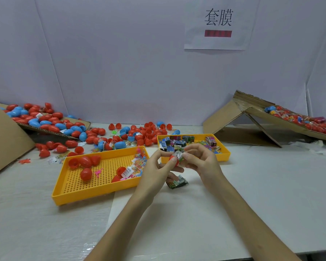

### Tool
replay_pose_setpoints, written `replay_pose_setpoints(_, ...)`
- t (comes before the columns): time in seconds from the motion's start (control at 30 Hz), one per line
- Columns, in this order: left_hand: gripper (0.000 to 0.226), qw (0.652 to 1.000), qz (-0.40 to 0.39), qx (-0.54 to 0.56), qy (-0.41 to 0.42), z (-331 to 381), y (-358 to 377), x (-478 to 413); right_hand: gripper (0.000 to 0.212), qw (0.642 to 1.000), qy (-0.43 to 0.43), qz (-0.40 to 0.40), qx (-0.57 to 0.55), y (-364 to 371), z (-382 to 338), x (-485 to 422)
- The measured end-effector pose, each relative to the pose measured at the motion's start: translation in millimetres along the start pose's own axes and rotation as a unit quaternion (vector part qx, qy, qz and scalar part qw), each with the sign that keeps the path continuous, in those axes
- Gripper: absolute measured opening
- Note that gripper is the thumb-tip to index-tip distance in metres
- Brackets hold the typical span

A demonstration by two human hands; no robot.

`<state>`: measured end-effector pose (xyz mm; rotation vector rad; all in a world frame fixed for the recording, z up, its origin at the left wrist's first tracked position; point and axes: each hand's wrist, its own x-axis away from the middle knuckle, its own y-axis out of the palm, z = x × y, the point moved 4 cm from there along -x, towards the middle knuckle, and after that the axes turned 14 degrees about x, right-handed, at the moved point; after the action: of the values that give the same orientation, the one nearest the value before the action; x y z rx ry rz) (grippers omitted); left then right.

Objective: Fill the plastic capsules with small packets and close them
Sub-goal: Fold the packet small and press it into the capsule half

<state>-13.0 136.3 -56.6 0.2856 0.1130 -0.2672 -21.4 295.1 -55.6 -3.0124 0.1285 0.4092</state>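
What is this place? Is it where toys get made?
Probably a packing bench in a small toy workshop: heaps of red and blue capsules, a yellow tray of little packets, and a printed sign on the wall.

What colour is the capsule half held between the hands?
Red: the capsule half shows best in the head view.

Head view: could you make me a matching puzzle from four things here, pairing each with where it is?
Things: 1 red capsule half; 2 clear-wrapped packet; 3 dark packet; 4 perforated yellow tray.
Places: A on the table, left of both hands; B gripped by the left hand; C lying on the table under the hands; D pinched by the right hand at the capsule's mouth.
Pairs: 1-B; 2-D; 3-C; 4-A.
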Motion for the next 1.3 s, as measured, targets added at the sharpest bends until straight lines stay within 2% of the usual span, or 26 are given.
replay_pose_setpoints(0.07,0.016,1.0,0.007,0.006,-0.006,0.1,-0.9,-0.2,0.012,0.999,-0.015,0.034,0.014,2.1,-1.6,1.7)
replay_pose_setpoints(0.2,0.019,0.998,0.03,0.042,-0.025,-0.4,-4.0,-0.3,0.015,0.979,-0.112,0.097,0.138,17.5,-7.0,13.8)
replay_pose_setpoints(0.37,0.024,0.994,0.066,0.079,-0.037,-1.8,-10.5,-1.3,0.021,0.919,-0.258,0.126,0.269,36.0,-17.0,27.4)
replay_pose_setpoints(0.5,0.025,0.993,0.058,0.092,-0.04,-2.3,-7.7,-1.4,0.03,0.9,-0.273,0.165,0.297,35.6,-18.3,31.7)
replay_pose_setpoints(0.73,0.028,0.993,0.046,0.1,-0.043,-2.8,-4.1,-1.4,0.029,0.863,-0.297,0.216,0.346,31.2,-21.2,34.8)
replay_pose_setpoints(1.03,0.043,0.988,0.028,0.128,-0.085,-2.7,-1.6,1.9,0.027,0.848,-0.316,0.234,0.355,30.5,-21.7,35.2)
replay_pose_setpoints(1.3,0.046,0.986,0.013,0.131,-0.101,-0.1,-0.3,6.2,0.02,0.843,-0.33,0.222,0.361,31.3,-20.6,36.4)
